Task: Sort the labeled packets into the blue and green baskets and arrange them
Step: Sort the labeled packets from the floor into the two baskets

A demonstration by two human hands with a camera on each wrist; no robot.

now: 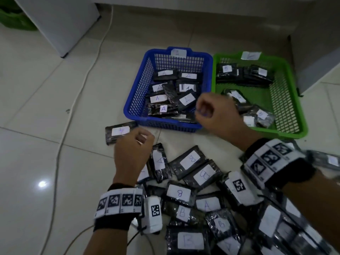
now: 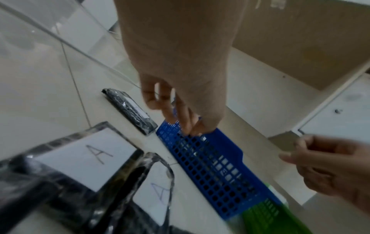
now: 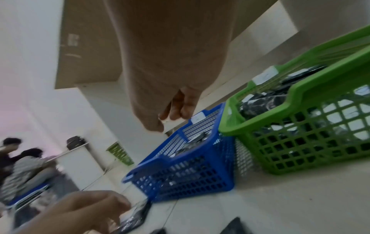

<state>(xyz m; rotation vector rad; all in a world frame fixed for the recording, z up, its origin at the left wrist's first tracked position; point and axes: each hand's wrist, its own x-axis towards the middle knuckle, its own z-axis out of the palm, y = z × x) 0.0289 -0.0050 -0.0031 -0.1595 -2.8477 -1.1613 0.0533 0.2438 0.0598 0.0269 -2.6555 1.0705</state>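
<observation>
Cable [image 1: 86,74] trails across our floor at far left. Next, a lone packet [image 1: 120,131] lies beside our left hand [image 1: 131,153], whose fingers hang loosely curled around nothing. Loose packets [image 1: 185,208] lie below. Our blue basket [image 1: 139,92] holds A packets; our right hand [image 1: 219,116], also loosely curled and empty, hovers before it; green basket [image 1: 287,111] sits right.

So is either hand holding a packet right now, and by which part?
Nothing is held. The left hand hovers with fingers curled loosely above the floor packets; the right hand hangs empty over the blue basket.
</observation>
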